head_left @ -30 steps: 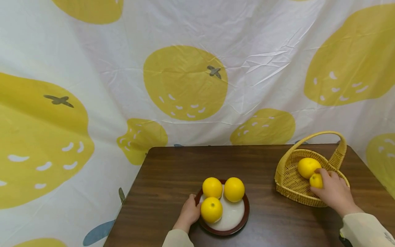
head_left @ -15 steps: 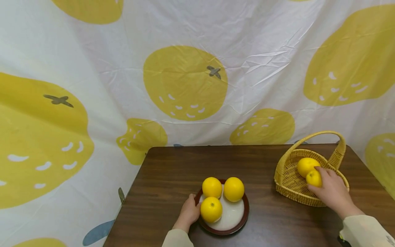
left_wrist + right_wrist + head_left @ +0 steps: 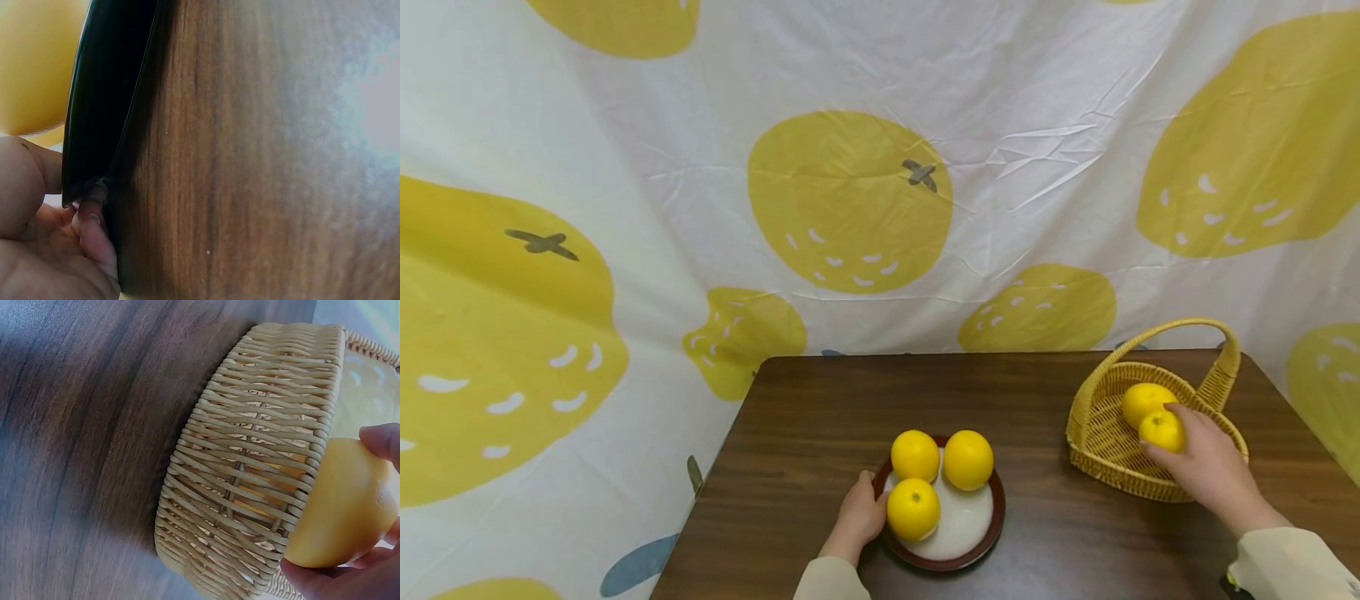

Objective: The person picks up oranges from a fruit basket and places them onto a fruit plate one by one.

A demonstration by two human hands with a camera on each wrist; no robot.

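At the right, my right hand (image 3: 1210, 467) grips a round yellow citrus fruit (image 3: 1161, 431) inside the wicker basket (image 3: 1097, 462). Thumb and fingers wrap that fruit (image 3: 344, 506) at the height of the basket's woven rim in the right wrist view. Another yellow fruit (image 3: 1144, 403) lies behind it in the basket. My left hand (image 3: 859, 515) pinches the left rim of a brown-edged plate (image 3: 962, 525), thumb above and fingers underneath, as the left wrist view shows. Three yellow fruits sit on the plate, the nearest one (image 3: 914, 510) beside my left thumb.
Both the plate and the basket stand on a dark wooden table (image 3: 820, 417). The basket's tall arched handle (image 3: 1187, 322) rises over its opening. Behind the table hangs a white cloth (image 3: 1037, 100) printed with large yellow fruits.
In the basket, my right hand has shifted slightly left and up with the fruit it holds, closer to the other one. My left hand and the plate stay where they were.
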